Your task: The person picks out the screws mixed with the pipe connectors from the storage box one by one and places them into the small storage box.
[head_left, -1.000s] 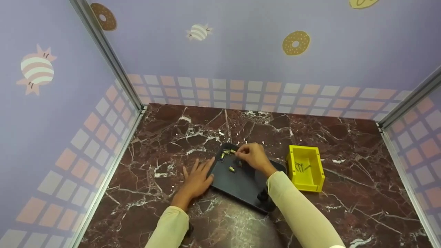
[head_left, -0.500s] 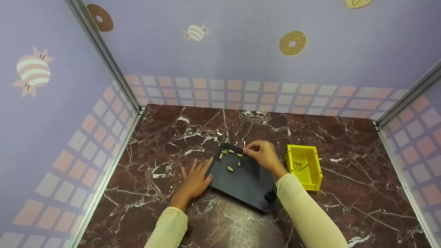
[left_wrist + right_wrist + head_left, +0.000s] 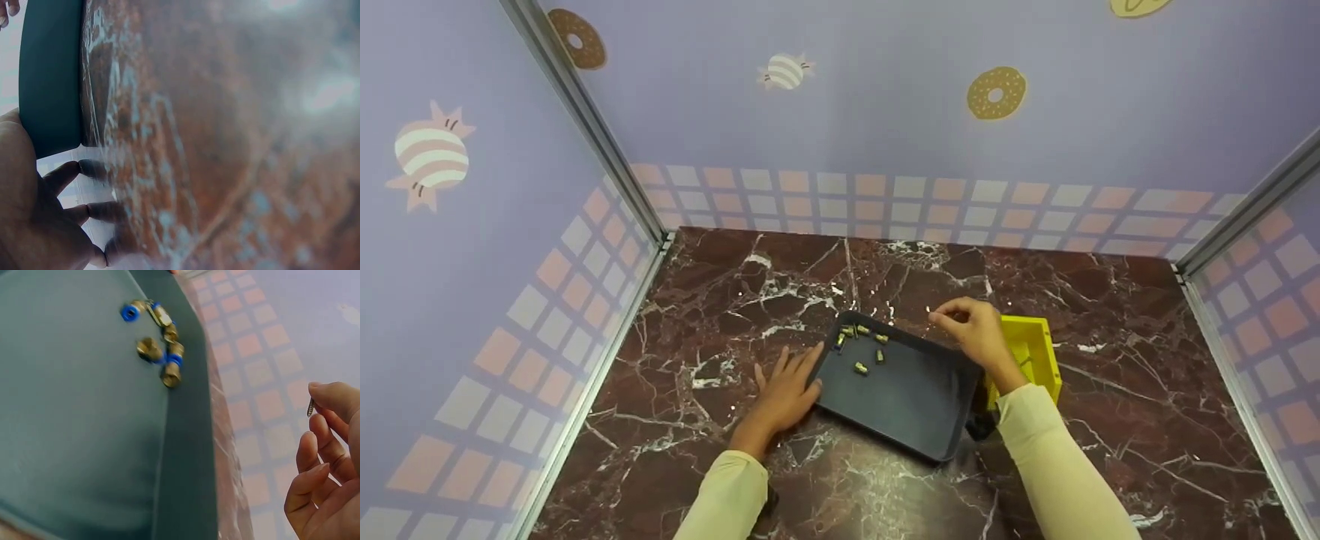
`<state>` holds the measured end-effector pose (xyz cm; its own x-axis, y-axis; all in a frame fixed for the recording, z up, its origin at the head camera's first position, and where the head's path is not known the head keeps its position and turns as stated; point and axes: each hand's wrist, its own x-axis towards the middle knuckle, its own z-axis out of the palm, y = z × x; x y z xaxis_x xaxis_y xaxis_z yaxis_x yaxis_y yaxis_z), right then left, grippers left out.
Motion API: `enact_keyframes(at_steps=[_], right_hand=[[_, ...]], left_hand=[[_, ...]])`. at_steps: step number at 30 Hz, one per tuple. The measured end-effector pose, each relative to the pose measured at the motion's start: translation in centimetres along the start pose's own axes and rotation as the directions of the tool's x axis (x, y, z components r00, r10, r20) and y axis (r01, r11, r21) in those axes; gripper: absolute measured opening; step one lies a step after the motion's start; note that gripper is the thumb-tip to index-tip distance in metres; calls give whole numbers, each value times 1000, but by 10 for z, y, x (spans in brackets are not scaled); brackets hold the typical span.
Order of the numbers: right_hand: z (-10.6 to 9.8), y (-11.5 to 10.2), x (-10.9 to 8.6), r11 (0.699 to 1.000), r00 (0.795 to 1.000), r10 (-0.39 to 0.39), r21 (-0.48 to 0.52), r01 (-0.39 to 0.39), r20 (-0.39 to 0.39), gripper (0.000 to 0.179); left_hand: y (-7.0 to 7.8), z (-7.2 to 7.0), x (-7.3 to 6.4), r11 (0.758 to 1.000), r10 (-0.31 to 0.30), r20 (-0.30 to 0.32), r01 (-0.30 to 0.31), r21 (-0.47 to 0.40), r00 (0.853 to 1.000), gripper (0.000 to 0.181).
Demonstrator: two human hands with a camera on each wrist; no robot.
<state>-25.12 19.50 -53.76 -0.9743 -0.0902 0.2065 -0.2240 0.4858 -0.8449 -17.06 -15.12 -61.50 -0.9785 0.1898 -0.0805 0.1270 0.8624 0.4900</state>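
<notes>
My right hand [image 3: 971, 330] pinches a small screw [image 3: 310, 408] between thumb and forefinger; its threaded tip shows in the right wrist view. The hand is above the far right side of a black tray [image 3: 900, 405], near a yellow bin [image 3: 1046, 360]. Several brass fittings with blue bands [image 3: 861, 368] lie in the tray, mostly in its far left corner. My left hand [image 3: 786, 390] rests on the table with fingers spread, its thumb side against the tray's left edge. In the left wrist view, the left fingers [image 3: 62, 177] lie straight beside the tray's outer wall [image 3: 50, 73].
A screw [image 3: 1026, 361] shows inside the yellow bin, which my right hand and forearm partly cover. The dark red marbled table [image 3: 720, 300] is enclosed by lilac patterned panels [image 3: 885, 112] at the back and both sides.
My right hand has lifted from the tray's far left area and moved right toward the yellow bin, carrying the screw. The left hand has stayed at the tray's edge.
</notes>
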Motion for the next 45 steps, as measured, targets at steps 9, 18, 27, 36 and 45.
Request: enact_keyframes(at_steps=[9,18,27,36,45], right_hand=[[-38,12,-3,999,996,28,26,-26,-80,20],[-70,29,-8,993,982,91,-52,-101,-168,23],[-91,49,-18,979,971,151,-111,-174,-185,28],[-99,64,-25,975,965,194,-74,-209,-174,29],[-102,66,-28,968,968,192,-130,-214,-164,31]], left_hand=[[-2,0,0,1000,-2,9,2,3,1000,65],[-3,1,0,1000,14,-1,-14,2,1000,64],[-1,1,0,1000,16,-14,-16,3,1000,64],[-1,1,1,1000,9,-5,-9,3,1000,65],[-1,0,1,1000,-2,13,2,-10,1000,64]])
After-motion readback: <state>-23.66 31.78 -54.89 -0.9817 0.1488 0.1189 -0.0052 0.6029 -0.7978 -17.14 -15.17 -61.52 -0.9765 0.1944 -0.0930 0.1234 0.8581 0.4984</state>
